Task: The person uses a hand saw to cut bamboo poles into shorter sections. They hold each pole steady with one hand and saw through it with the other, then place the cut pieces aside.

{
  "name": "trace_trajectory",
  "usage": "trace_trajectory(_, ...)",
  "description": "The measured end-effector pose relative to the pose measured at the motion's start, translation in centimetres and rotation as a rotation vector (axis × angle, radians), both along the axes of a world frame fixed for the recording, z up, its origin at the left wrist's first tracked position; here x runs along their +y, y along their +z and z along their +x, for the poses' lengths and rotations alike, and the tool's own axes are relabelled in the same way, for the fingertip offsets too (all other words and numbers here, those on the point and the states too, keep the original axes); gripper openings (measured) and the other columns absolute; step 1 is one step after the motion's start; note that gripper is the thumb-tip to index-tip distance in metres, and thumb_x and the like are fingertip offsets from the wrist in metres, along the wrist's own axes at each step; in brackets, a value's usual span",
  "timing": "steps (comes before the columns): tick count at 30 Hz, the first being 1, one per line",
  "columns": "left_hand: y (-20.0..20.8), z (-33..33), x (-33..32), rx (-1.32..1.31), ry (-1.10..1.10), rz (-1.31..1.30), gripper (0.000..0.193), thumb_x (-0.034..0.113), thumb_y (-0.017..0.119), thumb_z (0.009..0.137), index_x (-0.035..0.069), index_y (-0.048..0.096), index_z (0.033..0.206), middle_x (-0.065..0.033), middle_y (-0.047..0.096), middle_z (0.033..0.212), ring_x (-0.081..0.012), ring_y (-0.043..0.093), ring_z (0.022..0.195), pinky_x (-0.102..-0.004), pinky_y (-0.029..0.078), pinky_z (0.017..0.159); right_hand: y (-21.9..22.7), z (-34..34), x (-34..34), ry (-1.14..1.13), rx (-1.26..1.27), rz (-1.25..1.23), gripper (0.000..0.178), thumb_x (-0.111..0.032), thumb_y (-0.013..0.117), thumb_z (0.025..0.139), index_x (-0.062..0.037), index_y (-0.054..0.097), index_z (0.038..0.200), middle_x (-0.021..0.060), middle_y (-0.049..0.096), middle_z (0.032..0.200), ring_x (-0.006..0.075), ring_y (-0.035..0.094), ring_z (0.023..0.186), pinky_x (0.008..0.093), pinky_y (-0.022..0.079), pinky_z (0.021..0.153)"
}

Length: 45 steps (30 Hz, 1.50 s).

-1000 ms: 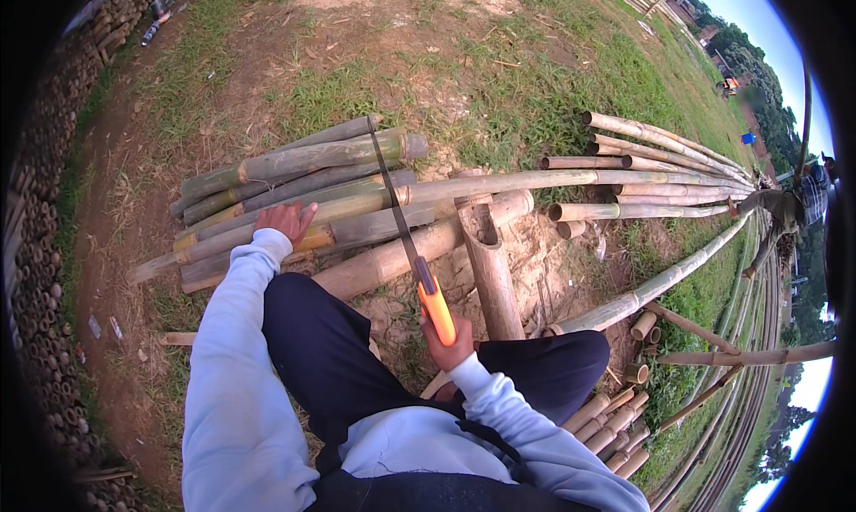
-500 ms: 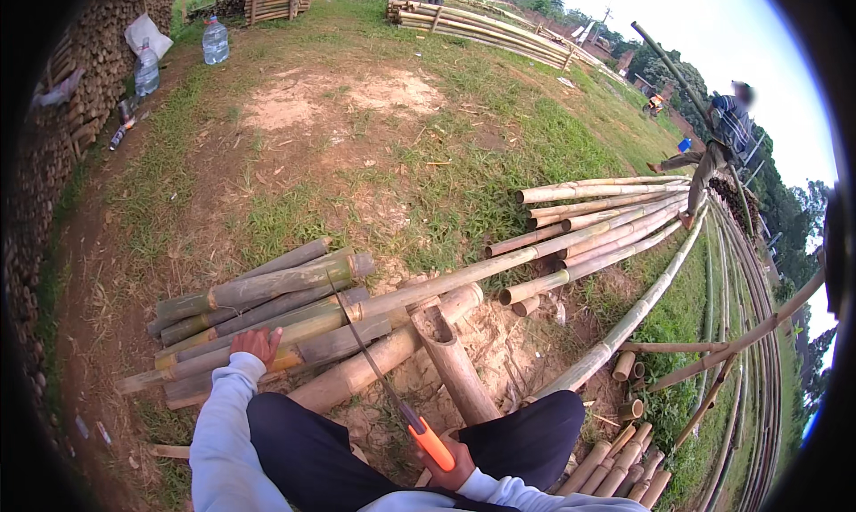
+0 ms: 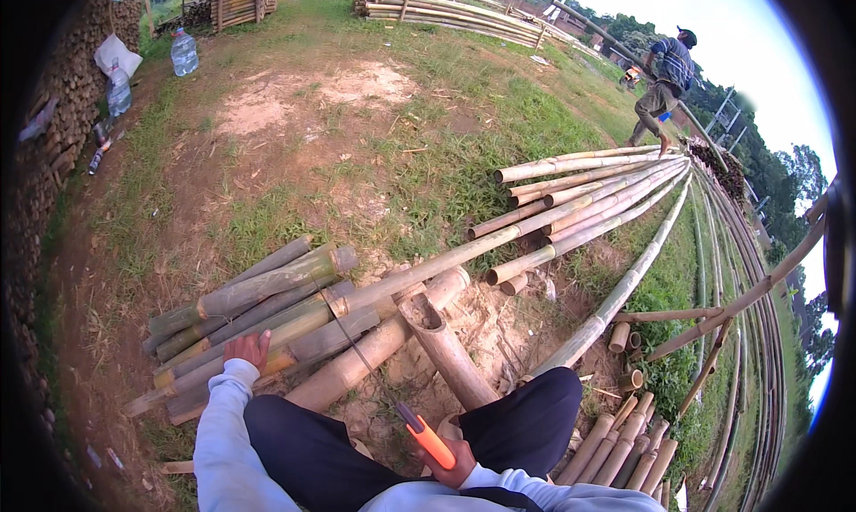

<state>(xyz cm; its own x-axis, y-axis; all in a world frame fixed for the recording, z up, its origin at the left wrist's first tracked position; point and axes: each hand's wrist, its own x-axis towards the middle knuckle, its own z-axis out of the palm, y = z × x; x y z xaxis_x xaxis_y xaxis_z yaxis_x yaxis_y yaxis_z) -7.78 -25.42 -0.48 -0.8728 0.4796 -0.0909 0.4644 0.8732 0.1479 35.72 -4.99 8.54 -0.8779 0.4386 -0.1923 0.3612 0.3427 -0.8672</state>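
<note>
A long bamboo pole [image 3: 392,286] slants across a short upright bamboo post [image 3: 456,360] and over cut bamboo lengths at the left. My left hand [image 3: 248,350] grips the pole near its left end, holding it down. My right hand [image 3: 458,464] is closed around the orange handle [image 3: 432,441] of a handsaw. The saw's thin dark blade [image 3: 364,355] runs up and away to the left, its edge lying across the pole to the right of my left hand. How deep any cut goes, I cannot tell.
Several bamboo poles [image 3: 571,236] fan out to the right, where a person [image 3: 664,80] carries a long pole. Short bamboo pieces [image 3: 620,445] are stacked by my right knee. Water bottles [image 3: 185,53] stand at the far left beside a wood stack [image 3: 67,75].
The saw has shifted slightly along its line while still across the pole. My left hand keeps its place on the pole. The distant person has stepped farther off, and my view has turned slightly.
</note>
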Motion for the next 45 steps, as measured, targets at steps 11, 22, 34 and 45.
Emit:
trace_trajectory(11,1.0,0.0,-0.1,-0.082,0.031,-0.050,0.062,0.058,0.033,0.107,0.012,0.072,0.115,-0.0231,0.073,0.105,-0.0447,0.067,0.104,-0.0562,0.048,0.096,-1.6,-6.4,-0.6,-0.042,0.135,-0.013,0.015,-0.014,0.073,0.094,0.0002,0.070,0.095,0.0146,0.065,0.070,0.0241,0.062,0.057,0.0359,0.050,0.058)
trace_trajectory(22,2.3,0.0,2.3,-0.067,0.013,-0.052,0.063,0.061,0.033,0.106,0.011,0.072,0.113,-0.0230,0.074,0.100,-0.0435,0.069,0.102,-0.0547,0.049,0.096,-4.5,-19.9,3.3,-0.043,0.307,-0.029,0.017,-0.012,0.073,0.095,0.0040,0.067,0.095,0.0063,0.060,0.068,0.0122,0.052,0.061,0.0308,0.047,0.060)
trace_trajectory(34,1.6,-0.3,1.5,-0.106,0.002,-0.010,0.064,0.060,0.032,0.107,0.011,0.073,0.114,-0.0240,0.074,0.100,-0.0445,0.068,0.103,-0.0560,0.051,0.093,-5.3,-10.9,1.5,-0.056,0.220,-0.024,0.018,-0.010,0.073,0.092,0.0013,0.062,0.084,0.0172,0.058,0.065,0.0316,0.059,0.055,0.0396,0.047,0.056)
trace_trajectory(45,0.6,-0.3,0.1,-0.067,0.010,-0.034,0.063,0.058,0.032,0.107,0.011,0.072,0.118,-0.0265,0.073,0.101,-0.0473,0.068,0.100,-0.0575,0.051,0.092,-2.1,0.4,-0.2,0.071,0.141,0.109,0.019,-0.011,0.072,0.092,-0.0001,0.072,0.107,0.0153,0.067,0.072,0.0306,0.071,0.063,0.0378,0.054,0.060)
